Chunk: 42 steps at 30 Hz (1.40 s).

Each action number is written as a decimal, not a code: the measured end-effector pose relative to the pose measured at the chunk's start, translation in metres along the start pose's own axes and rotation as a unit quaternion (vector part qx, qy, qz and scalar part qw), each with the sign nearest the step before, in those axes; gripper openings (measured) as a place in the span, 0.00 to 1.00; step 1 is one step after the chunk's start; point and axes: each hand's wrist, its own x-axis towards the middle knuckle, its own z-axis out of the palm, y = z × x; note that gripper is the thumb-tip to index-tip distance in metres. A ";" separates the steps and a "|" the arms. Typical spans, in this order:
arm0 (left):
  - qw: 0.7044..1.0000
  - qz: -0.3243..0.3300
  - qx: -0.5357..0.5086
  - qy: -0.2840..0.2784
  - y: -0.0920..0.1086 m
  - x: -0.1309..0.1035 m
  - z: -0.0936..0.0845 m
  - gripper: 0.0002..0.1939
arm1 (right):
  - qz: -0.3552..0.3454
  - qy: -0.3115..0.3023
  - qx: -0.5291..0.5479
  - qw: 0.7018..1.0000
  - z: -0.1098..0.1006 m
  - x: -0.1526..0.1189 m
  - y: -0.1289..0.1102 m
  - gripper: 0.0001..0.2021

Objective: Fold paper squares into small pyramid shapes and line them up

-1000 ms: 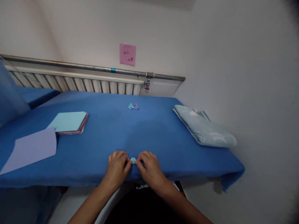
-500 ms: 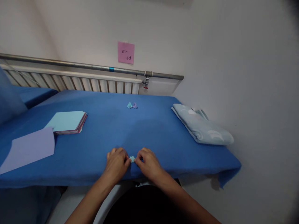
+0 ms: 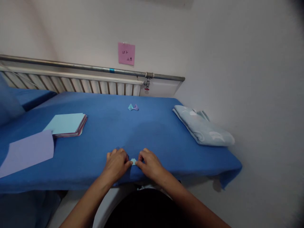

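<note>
A small folded piece of light green paper lies at the front of the blue-covered table, between my two hands. My left hand pinches its left edge with thumb and fingers. On the opposite edge, my right hand grips it the same way. Fingertips hide both ends of the paper, so only its middle and jagged top show. Farther back sits a small folded paper shape, half green and half purple, apart from both hands.
A stack of coloured paper lies on the left, with a purple sheet overlapping its near corner. To the right is a folded pale blanket. Behind the blue cloth run a radiator and a metal pipe.
The whole view has shifted slightly, so things appear a little farther left. Both hands stay on the green paper, with the fingers shifting only slightly.
</note>
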 end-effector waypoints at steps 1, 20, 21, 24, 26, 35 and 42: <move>1.000 0.005 0.004 0.010 0.000 -0.001 0.000 0.09 | -0.003 -0.004 0.000 1.000 -0.001 0.000 0.000 0.08; 0.941 0.209 0.076 0.255 0.005 -0.047 0.049 0.20 | -0.003 -0.016 0.069 0.997 -0.008 0.000 0.007 0.08; 0.943 0.206 0.075 0.251 0.007 -0.047 0.048 0.20 | -0.001 -0.020 0.070 0.997 -0.008 0.001 0.006 0.09; 0.946 0.203 0.069 0.243 0.009 -0.049 0.048 0.20 | 0.001 -0.026 0.068 0.997 -0.008 0.003 0.005 0.09; 0.946 0.199 0.063 0.248 0.009 -0.050 0.048 0.20 | 0.000 -0.027 0.065 0.998 -0.009 0.003 0.003 0.09; 0.940 0.200 0.038 0.273 0.008 -0.050 0.051 0.19 | -0.005 -0.027 0.058 0.998 -0.008 0.003 0.005 0.07; 0.937 0.188 0.030 0.294 -0.023 -0.066 0.053 0.23 | -0.011 -0.042 0.042 0.998 -0.013 0.003 0.001 0.08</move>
